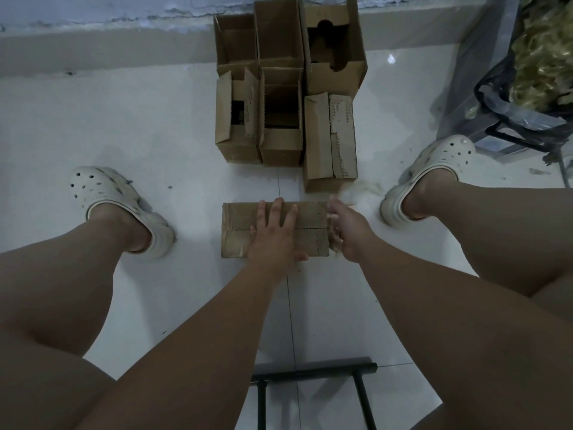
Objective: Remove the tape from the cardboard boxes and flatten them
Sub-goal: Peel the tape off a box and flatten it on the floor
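subject: near box (238, 231), brown cardboard, lying flat on the tiled floor (155, 135) betw. the person's two feet. top flaps closed, seam running left-right across the middle. scuffed, torn paper along the top edges.

left hand (274, 234): palm down on top of the box, approx. centre. fingers (276, 209) straight and spread, reaching to the far edge. nothing gripped; hand is flat and pressing or resting on the cardboard.

right hand (347, 231): at the right end of the same box, touching or just beside the end face. motion-blurred. something pale shows at the fingertips. cannot tell whether the hand grasps it or how far the fingers are curled.

pale wad (362, 190): crumpled, on the floor just beyond the right hand, near the right clog (434, 169). material not confirmed.

other stock: six more boxes (280, 119) in two rows of three beyond the near box, back row against the wall. front left and front mid are open at top; front right has flaps closed with torn facing.

misc.: left clog (108, 197) well apart from the box. black bag (511, 88) with yellowish dried material at upper right. dark metal frame (313, 372) at the bottom edge.
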Demonstrator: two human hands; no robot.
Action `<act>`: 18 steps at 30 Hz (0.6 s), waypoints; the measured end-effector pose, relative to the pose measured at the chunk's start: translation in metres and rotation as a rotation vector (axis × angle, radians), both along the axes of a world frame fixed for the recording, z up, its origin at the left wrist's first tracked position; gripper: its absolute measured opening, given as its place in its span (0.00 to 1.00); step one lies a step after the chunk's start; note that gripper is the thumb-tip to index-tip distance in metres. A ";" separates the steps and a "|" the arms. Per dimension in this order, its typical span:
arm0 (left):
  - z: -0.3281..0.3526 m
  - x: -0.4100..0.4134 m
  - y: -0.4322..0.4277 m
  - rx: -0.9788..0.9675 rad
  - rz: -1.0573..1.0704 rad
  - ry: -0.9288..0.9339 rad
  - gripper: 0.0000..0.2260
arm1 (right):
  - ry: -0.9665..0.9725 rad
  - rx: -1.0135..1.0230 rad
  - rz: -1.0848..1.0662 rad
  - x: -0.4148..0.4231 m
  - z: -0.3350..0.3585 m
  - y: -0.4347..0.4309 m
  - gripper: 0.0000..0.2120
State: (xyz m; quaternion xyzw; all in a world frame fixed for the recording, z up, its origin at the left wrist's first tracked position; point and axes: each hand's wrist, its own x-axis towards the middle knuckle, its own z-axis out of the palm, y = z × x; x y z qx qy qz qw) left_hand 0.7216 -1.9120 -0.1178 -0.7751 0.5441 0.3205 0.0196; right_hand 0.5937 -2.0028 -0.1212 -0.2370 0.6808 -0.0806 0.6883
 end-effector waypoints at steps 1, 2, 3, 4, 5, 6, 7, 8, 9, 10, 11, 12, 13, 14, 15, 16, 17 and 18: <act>0.000 -0.001 0.000 -0.002 0.000 -0.002 0.44 | 0.032 -0.026 0.086 0.000 -0.002 0.003 0.18; 0.000 -0.001 0.001 -0.004 -0.001 -0.003 0.44 | 0.046 -0.057 0.131 0.001 -0.003 0.005 0.19; 0.001 -0.001 0.000 -0.003 -0.001 -0.005 0.44 | 0.042 -0.080 0.146 0.002 -0.003 0.006 0.19; 0.001 -0.001 0.000 -0.002 -0.001 -0.007 0.44 | 0.038 -0.099 0.147 0.003 -0.002 0.007 0.19; 0.001 -0.002 -0.001 0.000 -0.004 -0.011 0.44 | 0.031 -0.115 0.142 0.004 -0.001 0.007 0.18; 0.001 -0.002 -0.002 0.001 -0.006 -0.015 0.44 | 0.030 -0.125 0.135 0.005 0.000 0.007 0.17; 0.002 -0.002 -0.002 -0.001 -0.004 -0.015 0.44 | 0.019 -0.125 0.114 0.006 0.000 0.007 0.16; 0.002 -0.002 -0.003 -0.004 0.002 -0.013 0.44 | 0.000 -0.107 0.080 0.007 0.000 0.006 0.14; 0.002 -0.002 -0.003 -0.007 0.007 -0.009 0.44 | -0.026 -0.073 0.031 0.008 -0.001 0.006 0.13; 0.002 -0.002 -0.002 -0.008 0.009 -0.006 0.44 | -0.060 -0.031 -0.028 0.009 0.000 0.007 0.12; 0.001 -0.002 -0.002 -0.007 0.009 -0.004 0.44 | -0.098 0.010 -0.089 0.010 -0.001 0.008 0.13; 0.001 -0.002 -0.002 -0.006 0.007 -0.004 0.44 | -0.124 0.045 -0.143 0.010 -0.001 0.008 0.13; 0.001 -0.002 -0.003 -0.006 0.007 -0.004 0.44 | -0.142 0.071 -0.190 0.011 -0.002 0.008 0.13; 0.001 -0.002 -0.003 -0.007 0.008 -0.005 0.44 | -0.146 0.086 -0.233 0.011 -0.002 0.008 0.13; 0.001 -0.002 -0.003 -0.006 0.007 -0.006 0.44 | -0.141 0.100 -0.268 0.012 -0.003 0.008 0.13; 0.001 -0.001 -0.002 -0.004 0.007 -0.007 0.44 | -0.132 0.115 -0.294 0.013 -0.004 0.007 0.13; 0.001 -0.001 -0.002 0.001 0.010 -0.006 0.44 | -0.125 0.133 -0.313 0.014 -0.004 0.006 0.14; 0.001 -0.001 -0.002 0.006 0.014 -0.004 0.44 | -0.118 0.147 -0.322 0.015 -0.005 0.005 0.15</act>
